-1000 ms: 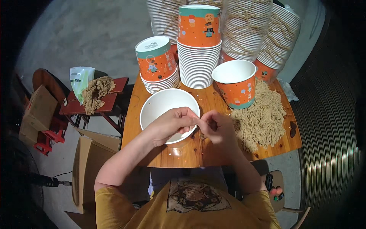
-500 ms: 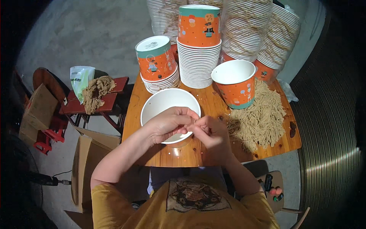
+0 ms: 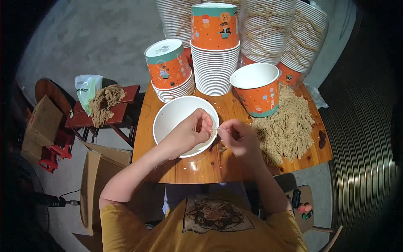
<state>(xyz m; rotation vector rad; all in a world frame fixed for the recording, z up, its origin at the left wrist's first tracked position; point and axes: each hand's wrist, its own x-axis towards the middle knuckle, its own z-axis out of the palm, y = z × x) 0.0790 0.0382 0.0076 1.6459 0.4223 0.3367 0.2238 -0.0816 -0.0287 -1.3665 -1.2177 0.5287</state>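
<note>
Head view: your left hand [image 3: 188, 134] reaches over the mouth of a white-lined bucket [image 3: 170, 115], fingers curled, thumb drawn in close to the fingertips; your right hand [image 3: 239, 139] meets it at the right of the rim, thumb and forefinger nearly together. A tiny pale bit shows between the two sets of fingertips; too small to tell what it is, or which hand has hold of it. Bucket sits on the wooden surface [image 3: 184, 173] before you, mouth towards you, small dark hole inside its left wall. To your right, a loose heap of tan cord [image 3: 289, 132]; touching its upper left, an upright orange bucket [image 3: 261, 99]. Beyond, a tall upside-down stack [image 3: 215, 69] and, just left, a shorter upside-down stack [image 3: 168, 74]. Off left, a second cord bundle [image 3: 107, 103] lies beside a plastic bag [image 3: 88, 90] on a low red surface [image 3: 82, 119].
</note>
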